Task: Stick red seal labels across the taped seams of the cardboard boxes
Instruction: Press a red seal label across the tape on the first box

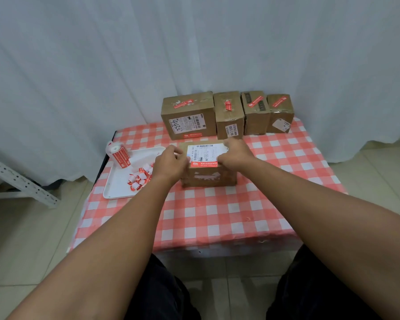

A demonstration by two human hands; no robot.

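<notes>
A small cardboard box (208, 176) stands mid-table with a white shipping label on top. A red seal label (203, 163) lies along its top front edge. My left hand (171, 163) holds the box's left side, fingertips at the label's left end. My right hand (237, 154) rests on the box's right top, fingers touching the label's right end. Several more cardboard boxes stand in a row at the back: a large one (188, 116) and three smaller ones (229, 115) (255, 113) (281, 112), each with a red label on top.
A white tray (118, 181) at the table's left holds a roll of red labels (118, 157) and several curled backing scraps (140, 179). The red-and-white checked tablecloth (217, 215) covers the table. White curtain behind; a metal rack leg (21, 181) at far left.
</notes>
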